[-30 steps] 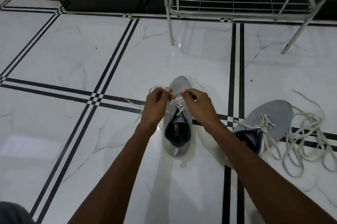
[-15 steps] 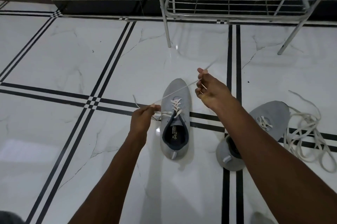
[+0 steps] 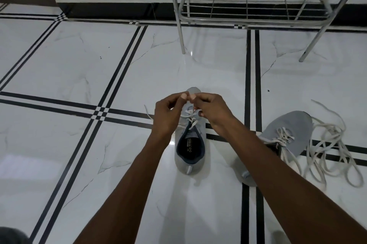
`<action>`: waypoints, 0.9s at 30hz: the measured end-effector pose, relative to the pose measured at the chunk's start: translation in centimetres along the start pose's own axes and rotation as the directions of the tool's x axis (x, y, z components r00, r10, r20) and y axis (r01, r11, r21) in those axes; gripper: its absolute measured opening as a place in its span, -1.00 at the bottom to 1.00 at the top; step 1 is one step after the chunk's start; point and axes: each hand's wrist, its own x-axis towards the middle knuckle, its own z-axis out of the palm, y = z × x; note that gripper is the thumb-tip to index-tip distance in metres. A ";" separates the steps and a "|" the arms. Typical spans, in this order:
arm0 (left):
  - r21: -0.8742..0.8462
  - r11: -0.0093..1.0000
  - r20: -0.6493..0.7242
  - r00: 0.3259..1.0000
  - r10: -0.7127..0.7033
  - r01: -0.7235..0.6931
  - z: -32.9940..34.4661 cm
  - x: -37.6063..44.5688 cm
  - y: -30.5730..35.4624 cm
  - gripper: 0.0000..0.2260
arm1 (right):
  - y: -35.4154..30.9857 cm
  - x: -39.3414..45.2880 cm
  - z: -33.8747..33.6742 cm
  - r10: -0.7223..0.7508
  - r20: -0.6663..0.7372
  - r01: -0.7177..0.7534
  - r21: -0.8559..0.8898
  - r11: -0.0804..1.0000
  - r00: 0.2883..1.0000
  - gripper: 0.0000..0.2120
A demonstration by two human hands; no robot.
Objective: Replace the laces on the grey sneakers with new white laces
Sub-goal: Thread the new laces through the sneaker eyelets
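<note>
Mid-lacing on a marble floor (image 3: pixel 59 69): left hand (image 3: pixel 168 116) and right hand (image 3: pixel 213 111) meeting above the toe of the nearer grey sneaker (image 3: pixel 190 148), each with fingers curled and thumb and fingertip seemingly pinching an end of the white lace (image 3: pixel 190 119); exact contact with the lace partly hidden behind the knuckles; a loose lace tail trailing to the left past the left wrist.

Likely step: drawing both ends even before the next crossing; best done by keeping the two pulls level and balanced, holding the flat lace untwisted so it lies smooth over the tongue, and feeding tips through eyelets from the same side each time; risk of one end running short if tension drifts to one hand.

Nearer sneaker upright, heel toward the camera, only the lowest rows crossed near the toe, upper eyelets not yet filled; soft knit-looking grey upper, dark padded collar, printed insole. Second grey sneaker (image 3: pixel 288 136) to the right, partly behind the right forearm, laced loosely; just beside it a tangled pile of cream laces (image 3: pixel 333 148), flat and limp, looping across the tile. Polished white floor with black inlay lines, glossy enough to throw reflections; thin-legged metal wire rack (image 3: pixel 246 1) against the wall beyond.
</note>
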 end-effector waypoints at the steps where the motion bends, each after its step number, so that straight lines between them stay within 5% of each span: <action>1: -0.046 0.999 0.006 1.000 -0.023 0.023 0.2 0.1 0.2 -0.77 | -0.1 -0.1 0.2 0.004 0.008 -0.004 0.004 1.000 1.000 -0.84; 5: -0.111 0.992 0.013 0.998 -0.064 0.065 0.1 0.2 0.2 -0.79 | -0.3 -0.4 0.2 0.017 0.018 -0.017 0.016 1.000 1.000 -0.82; 9: -0.178 0.981 -0.045 0.995 -0.084 0.075 -0.4 0.3 -0.9 -0.79 | 0.9 -0.9 -1.0 -0.102 -0.102 0.085 -0.162 0.983 0.989 -0.87; 15: 0.158 0.985 -0.056 0.997 -0.062 0.070 -1.8 -0.9 -4.4 -0.83 | 3.9 -2.4 -1.7 -0.153 0.063 0.164 -0.495 0.853 0.986 -0.82; 22: 0.258 0.964 0.102 0.990 -0.093 0.064 -2.1 -2.3 -6.7 -0.83 | 5.4 -2.7 -0.8 -0.202 -0.009 0.177 -0.445 0.878 0.979 -0.80; 27: 0.205 0.978 0.084 0.995 -0.052 0.034 -2.2 -2.1 -7.5 -0.85 | 6.0 -3.1 -0.8 -0.183 -0.087 0.137 -0.384 0.913 0.979 -0.68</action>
